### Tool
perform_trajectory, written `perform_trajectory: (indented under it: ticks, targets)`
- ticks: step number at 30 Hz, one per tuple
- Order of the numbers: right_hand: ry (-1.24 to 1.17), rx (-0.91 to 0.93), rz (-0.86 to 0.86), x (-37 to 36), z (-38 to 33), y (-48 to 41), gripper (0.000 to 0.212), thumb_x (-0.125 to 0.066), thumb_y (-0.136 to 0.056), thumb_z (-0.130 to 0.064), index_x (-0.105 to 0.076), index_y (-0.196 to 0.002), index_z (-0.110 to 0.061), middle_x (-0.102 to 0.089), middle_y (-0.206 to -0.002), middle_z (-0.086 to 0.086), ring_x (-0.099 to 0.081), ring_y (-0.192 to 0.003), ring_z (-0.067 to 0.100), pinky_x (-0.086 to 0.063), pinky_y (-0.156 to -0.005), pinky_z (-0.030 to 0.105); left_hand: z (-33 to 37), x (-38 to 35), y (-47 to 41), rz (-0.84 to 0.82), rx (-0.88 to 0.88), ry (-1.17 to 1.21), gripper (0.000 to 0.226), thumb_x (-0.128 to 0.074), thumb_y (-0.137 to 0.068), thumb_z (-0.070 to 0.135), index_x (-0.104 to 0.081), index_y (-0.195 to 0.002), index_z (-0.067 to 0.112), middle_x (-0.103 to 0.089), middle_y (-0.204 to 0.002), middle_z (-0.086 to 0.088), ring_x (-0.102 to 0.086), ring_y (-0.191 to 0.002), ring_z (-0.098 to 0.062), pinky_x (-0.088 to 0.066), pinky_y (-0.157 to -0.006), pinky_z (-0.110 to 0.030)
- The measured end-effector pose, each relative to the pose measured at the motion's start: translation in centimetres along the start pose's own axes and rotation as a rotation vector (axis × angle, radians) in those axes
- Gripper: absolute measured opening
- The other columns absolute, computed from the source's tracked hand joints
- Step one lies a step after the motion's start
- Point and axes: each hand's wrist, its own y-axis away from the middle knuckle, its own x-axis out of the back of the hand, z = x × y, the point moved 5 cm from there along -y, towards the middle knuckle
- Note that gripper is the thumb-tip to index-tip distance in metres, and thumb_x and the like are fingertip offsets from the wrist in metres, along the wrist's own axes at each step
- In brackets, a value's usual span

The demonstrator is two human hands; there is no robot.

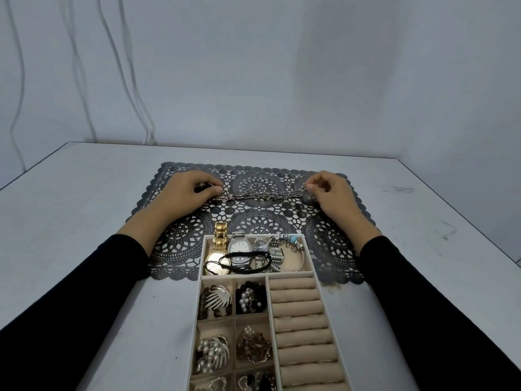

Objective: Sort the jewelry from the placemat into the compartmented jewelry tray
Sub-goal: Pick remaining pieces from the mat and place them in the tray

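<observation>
On grey table, lace placemat — left hand, right hand fingers pinching chain ends; pale wall behind.

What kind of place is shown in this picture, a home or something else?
Probably a staged work corner, not a lived-in room: a scuffed white table against a plain pale wall with loose cables, carrying a dark lace placemat and a compartmented jewelry tray.

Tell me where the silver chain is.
Head view, centre: the silver chain stretches across the placemat, pinched between left hand and right hand, beyond the tray.
</observation>
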Motion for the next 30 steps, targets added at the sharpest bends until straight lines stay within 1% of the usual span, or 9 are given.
perform_trajectory:
  ticks: [3,6,10,14,18,21,24,27,30]
  targets:
    - [-0.02,-0.013,0.01,0.3,0.2,0.1,0.005,-0.063,-0.09,-0.014,-0.067,-0.086,-0.016,-0.061,-0.079,-0.008,-0.053,-0.072,0.004,-0.039,-0.062,0.013,0.0,0.0,0.2,-0.039,-0.011,0.016,0.015,-0.076,-0.082,0.031,-0.075,-0.097,0.03,-0.071,-0.103,0.013,-0.063,-0.101,-0.006,-0.045,-0.089,-0.021]
    - [-0.054,-0.035,0.015,0.5,0.5,0.1,0.005,-0.064,-0.089,-0.014,-0.069,-0.087,-0.015,-0.064,-0.08,-0.007,-0.055,-0.07,0.005,-0.042,-0.062,0.015,0.1,0.1,0.2,-0.019,-0.018,-0.008,0.012,-0.073,-0.086,0.024,-0.076,-0.097,0.027,-0.07,-0.101,0.012,-0.064,-0.102,-0.01,-0.048,-0.095,-0.031]
    - [-0.088,-0.073,0.014,0.6,0.9,0.1,0.006,-0.065,-0.089,-0.012,-0.069,-0.086,-0.015,-0.063,-0.077,-0.003,-0.054,-0.065,0.008,-0.045,-0.05,0.009,0.2,0.3,0.3,-0.011,-0.018,-0.026,0.014,-0.072,-0.087,0.024,-0.076,-0.1,0.026,-0.071,-0.104,0.008,-0.062,-0.102,-0.012,-0.047,-0.094,-0.032]
    - [-0.1,-0.086,0.012,0.7,1.2,0.0,0.007,-0.068,-0.086,-0.01,-0.07,-0.084,-0.017,-0.065,-0.077,-0.005,-0.058,-0.069,0.008,-0.046,-0.062,0.015,-0.3,0.6,0.3,0.037,0.027,-0.071,0.016,-0.074,-0.085,0.029,-0.076,-0.099,0.022,-0.067,-0.105,0.003,-0.058,-0.101,-0.014,-0.042,-0.085,-0.029]
    - [-0.159,-0.108,0.016,0.9,1.6,-0.1,0.015,-0.071,-0.083,-0.007,-0.07,-0.078,-0.022,-0.066,-0.074,-0.004,-0.06,-0.071,0.01,-0.051,-0.071,0.023,-0.7,0.9,0.3,0.071,0.086,-0.078,0.011,-0.074,-0.085,0.029,-0.075,-0.093,0.023,-0.064,-0.1,0.005,-0.053,-0.099,-0.012,-0.036,-0.084,-0.027]
    - [-0.198,-0.121,0.005,1.0,1.7,-0.1,0.014,-0.072,-0.081,-0.005,-0.07,-0.08,-0.019,-0.067,-0.075,-0.004,-0.061,-0.069,0.007,-0.051,-0.072,0.022,-0.7,1.2,0.4,0.069,0.084,-0.071,0.009,-0.073,-0.086,0.025,-0.074,-0.095,0.025,-0.064,-0.096,0.01,-0.055,-0.098,-0.011,-0.037,-0.084,-0.025]
    - [-0.227,-0.13,0.009,1.1,1.6,0.0,0.011,-0.073,-0.08,-0.005,-0.07,-0.082,-0.015,-0.068,-0.078,-0.001,-0.064,-0.071,0.009,-0.054,-0.076,0.024,-1.2,1.4,0.5,0.06,0.084,-0.052,0.011,-0.073,-0.086,0.024,-0.073,-0.095,0.03,-0.065,-0.095,0.013,-0.057,-0.097,-0.009,-0.04,-0.086,-0.025]
    - [-0.266,-0.136,0.015,1.2,1.7,0.1,0.012,-0.073,-0.08,-0.003,-0.069,-0.086,-0.013,-0.066,-0.081,0.003,-0.064,-0.072,0.012,-0.055,-0.077,0.026,-1.6,1.6,0.4,0.052,0.073,-0.091,0.012,-0.072,-0.087,0.026,-0.073,-0.099,0.028,-0.067,-0.096,0.011,-0.06,-0.098,-0.012,-0.046,-0.092,-0.031]
    - [-0.265,-0.136,0.026,1.3,1.6,0.2,0.015,-0.071,-0.082,-0.003,-0.071,-0.086,-0.017,-0.068,-0.084,0.005,-0.066,-0.075,0.015,-0.054,-0.078,0.026,-1.4,1.5,0.3,0.021,0.031,-0.178,0.009,-0.069,-0.089,0.024,-0.072,-0.097,0.024,-0.066,-0.094,0.008,-0.06,-0.094,-0.016,-0.049,-0.089,-0.037]
